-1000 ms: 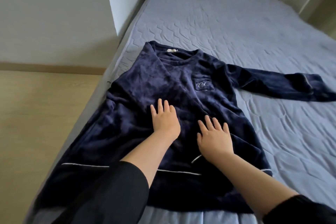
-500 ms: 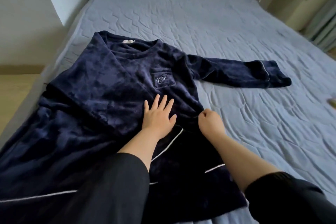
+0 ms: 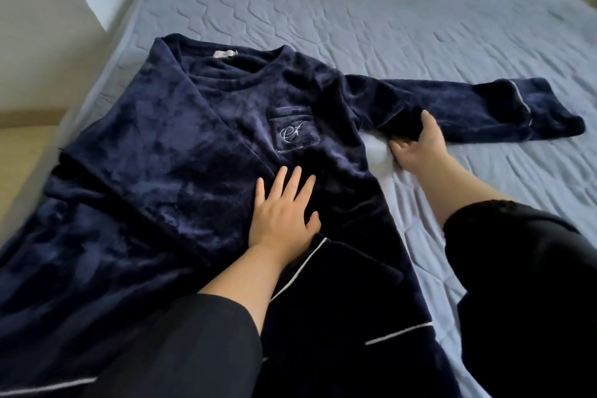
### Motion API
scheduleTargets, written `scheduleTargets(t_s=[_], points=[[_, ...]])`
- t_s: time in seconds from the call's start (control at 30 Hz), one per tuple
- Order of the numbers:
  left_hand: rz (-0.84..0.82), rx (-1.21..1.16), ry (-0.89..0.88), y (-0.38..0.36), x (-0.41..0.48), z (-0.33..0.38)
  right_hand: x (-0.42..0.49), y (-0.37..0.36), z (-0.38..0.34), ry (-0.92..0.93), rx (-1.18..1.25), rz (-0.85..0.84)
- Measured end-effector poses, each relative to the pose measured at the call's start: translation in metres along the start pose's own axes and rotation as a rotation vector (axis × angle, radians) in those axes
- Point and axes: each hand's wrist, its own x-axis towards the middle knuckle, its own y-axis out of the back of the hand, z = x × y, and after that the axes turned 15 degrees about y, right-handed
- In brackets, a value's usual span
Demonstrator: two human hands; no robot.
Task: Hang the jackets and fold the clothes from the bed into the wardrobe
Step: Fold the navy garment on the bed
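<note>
A: Where was the navy top (image 3: 200, 152) at that point?

B: Spread front-up on the grey bed (image 3: 403, 16), near its left edge, collar toward the headboard end. One sleeve (image 3: 478, 107) lay stretched out to the right; the other was already folded across the chest.

A: And the hands?

B: The left hand (image 3: 284, 210) lay flat on the body of the top, fingers straight and spread, pinning it just below the chest pocket (image 3: 292, 132). The right hand (image 3: 416, 145) was at the outstretched sleeve close to the armpit, thumb over the cloth and fingers reaching under it; it looked like a grip just forming.

A: So which step?

B: Folding, I'd judge, at the second sleeve. The next move likely called for lifting that sleeve across the chest while the flat hand kept the body from sliding.
</note>
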Motion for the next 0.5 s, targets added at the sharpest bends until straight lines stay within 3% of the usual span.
scheduleTargets(t_s=[0.13,0.3,0.37,0.5], points=[[-0.004,-0.013,-0.008,0.001,-0.001,0.000,0.009,-0.005,-0.011,0.221,-0.224,-0.008],[-0.029,-0.012,-0.011,0.004,-0.002,-0.001,0.027,-0.002,-0.033,0.420,-0.991,0.183],[-0.038,-0.010,-0.007,0.004,-0.002,0.000,0.026,0.001,-0.045,0.414,-1.292,0.123],[-0.046,0.001,-0.001,0.003,-0.001,-0.001,0.017,-0.011,-0.059,0.541,-1.496,0.074]])
